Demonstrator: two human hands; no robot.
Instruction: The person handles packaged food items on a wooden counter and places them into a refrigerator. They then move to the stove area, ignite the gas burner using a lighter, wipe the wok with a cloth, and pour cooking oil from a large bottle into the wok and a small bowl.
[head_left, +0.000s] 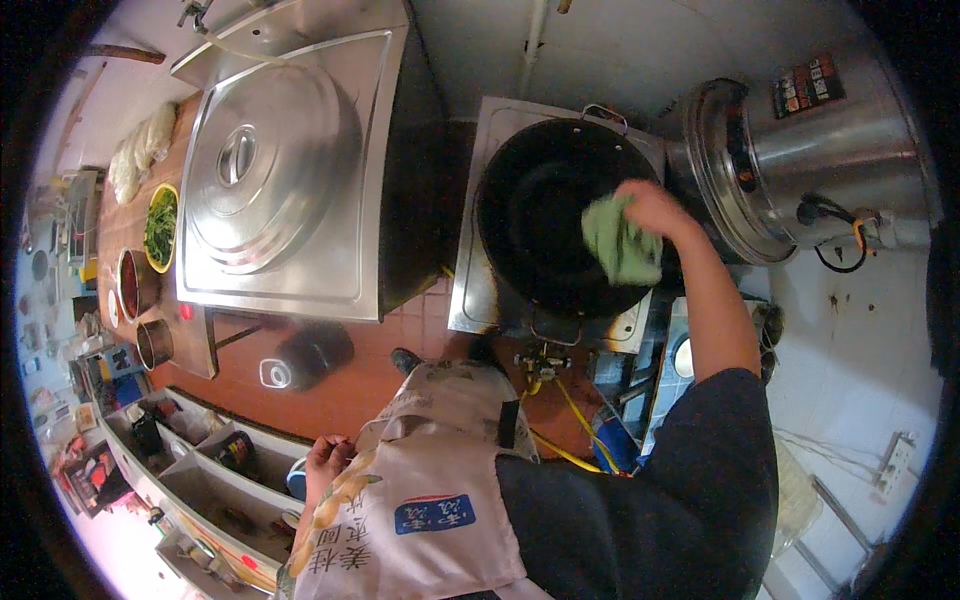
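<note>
My right hand (652, 210) grips a crumpled light green cloth (619, 244) over the right side of a large black wok or pan (536, 217). The cloth hangs down across the pan's dark interior and is slightly blurred. Metal loop handles (604, 114) stick out at the pan's far and near sides. Under it is a steel stove top (469, 300), browned near its front corners. My left hand (330, 454) is low beside my apron (450, 480), its fingers curled and nothing plainly visible in them.
Left of the pan stands a steel unit with a round lid (300, 165). A tall steel vessel (825, 157) rises at the right. Below the stove are a gas valve (544, 365) and yellow hoses (577, 420). A wooden table (191, 341) holds greens (160, 229) and metal pots.
</note>
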